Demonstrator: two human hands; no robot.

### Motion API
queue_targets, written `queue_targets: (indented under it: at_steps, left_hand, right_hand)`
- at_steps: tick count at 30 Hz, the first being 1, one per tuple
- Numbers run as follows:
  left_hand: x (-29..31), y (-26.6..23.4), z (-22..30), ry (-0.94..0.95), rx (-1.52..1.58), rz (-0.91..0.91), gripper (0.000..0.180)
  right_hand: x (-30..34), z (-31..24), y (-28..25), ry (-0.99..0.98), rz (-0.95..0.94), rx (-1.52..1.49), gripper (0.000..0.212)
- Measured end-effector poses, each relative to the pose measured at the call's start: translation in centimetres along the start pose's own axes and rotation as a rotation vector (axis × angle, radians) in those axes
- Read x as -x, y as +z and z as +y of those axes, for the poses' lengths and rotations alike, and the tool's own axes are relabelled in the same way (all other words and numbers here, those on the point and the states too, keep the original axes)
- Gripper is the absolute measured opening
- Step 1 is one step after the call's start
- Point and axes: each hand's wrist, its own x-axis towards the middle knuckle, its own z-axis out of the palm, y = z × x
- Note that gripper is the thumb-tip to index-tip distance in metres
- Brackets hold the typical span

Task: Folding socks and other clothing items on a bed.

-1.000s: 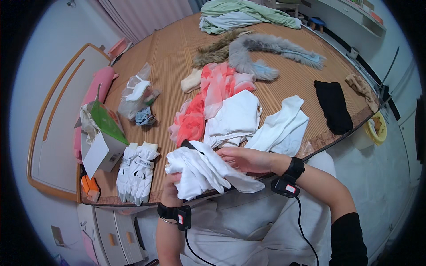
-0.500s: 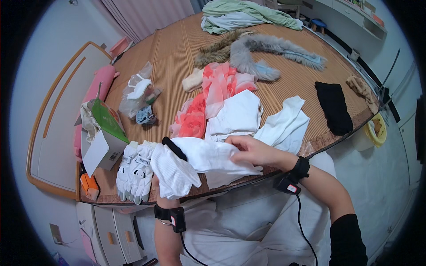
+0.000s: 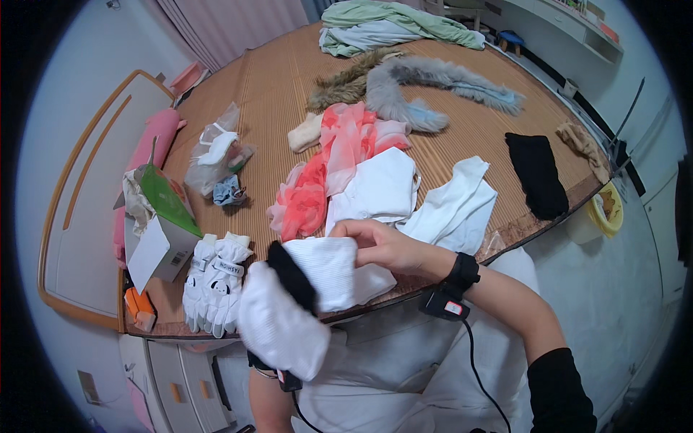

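My right hand [image 3: 381,244] pinches the upper edge of a white ribbed cloth [image 3: 323,268], fingers closed on it. Its kind does not show clearly; it looks like a knit sock or sleeve. Left of it hangs a blurred white knit piece [image 3: 280,325], with a black band [image 3: 292,274] between the two parts. That piece covers my left hand; only the left forearm [image 3: 271,397] shows below. More white cloth [image 3: 374,283] lies by the mat's front edge, under my right hand. Just beyond are a folded white garment [image 3: 375,186] and a flat white cloth [image 3: 458,206].
White gloves [image 3: 216,285] lie left, beside an opened green and white box [image 3: 166,224]. Farther off are a coral scarf [image 3: 310,191], a grey furry strip [image 3: 404,86], a plastic bag [image 3: 213,162] and black cloth [image 3: 535,173]. A yellow-lined bin [image 3: 603,216] stands off the right edge.
The white knit piece over my left hand has swung down and nearer to me. My right hand has moved left, and the ribbed cloth now hangs more upright from it.
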Motion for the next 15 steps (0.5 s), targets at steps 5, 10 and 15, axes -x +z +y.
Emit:
queue_targets:
  at_steps: [5,10,15]
  left_hand:
    - [-1.5,0.4,-1.0,-0.094,-0.019,0.143,0.054]
    - [-2.1,-1.4,-1.3,-0.157,-0.017,0.144,0.049]
    - [-2.6,-1.7,-1.7,-0.242,-0.087,0.092,0.042]
  right_hand:
    - [1.9,-0.3,-2.5,0.177,0.011,0.453,0.033]
    - [3.3,-0.9,-2.1,0.010,0.048,0.813,0.031]
    - [3.8,-1.5,-4.0,0.100,0.064,0.894,0.024]
